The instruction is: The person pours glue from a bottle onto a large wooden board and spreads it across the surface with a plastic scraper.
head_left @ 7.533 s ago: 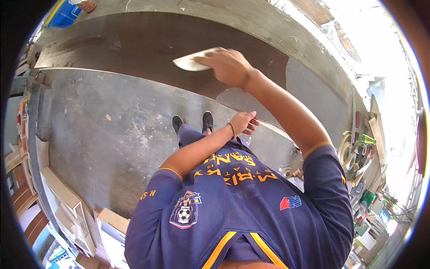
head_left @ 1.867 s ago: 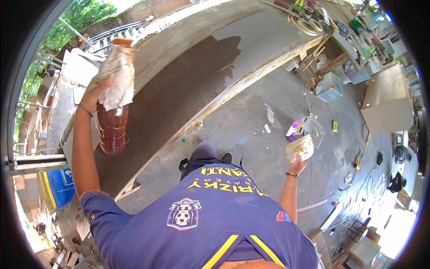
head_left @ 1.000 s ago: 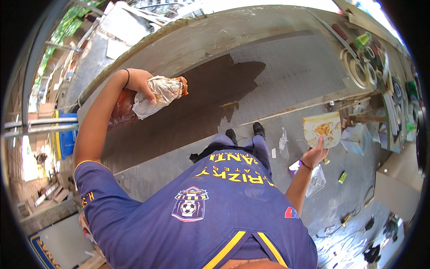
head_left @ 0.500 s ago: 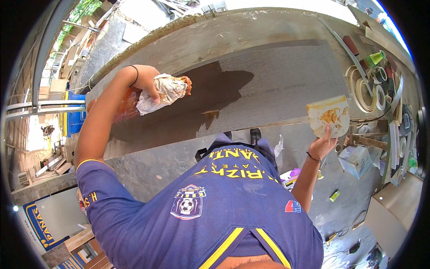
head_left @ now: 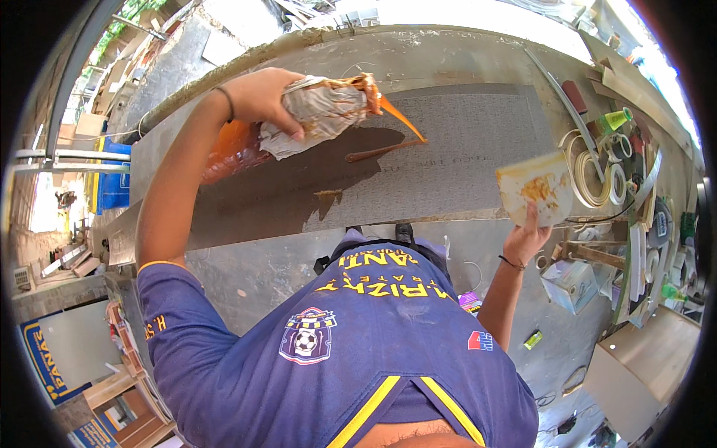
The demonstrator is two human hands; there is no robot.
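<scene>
My left hand grips a clear plastic bottle of orange liquid, tilted with its mouth to the right. A stained white cloth is wrapped round its neck, under my fingers. From the mouth an orange stream runs down onto a long grey board. The board's left part carries a dark wet coat, and a fresh brown streak lies at its right edge. My right hand pinches a flat whitish spreader, smeared with orange-brown, above the board's right end.
Right of the board lie rolls of pale edging strip, a green cup and a metal strip. A cardboard box stands on the floor at the right. A blue bin is beyond the board's left end.
The bottle has moved right and tipped further, and orange liquid now pours from it, leaving a streak on the board. The spreader remains in my right hand, slightly shifted.
</scene>
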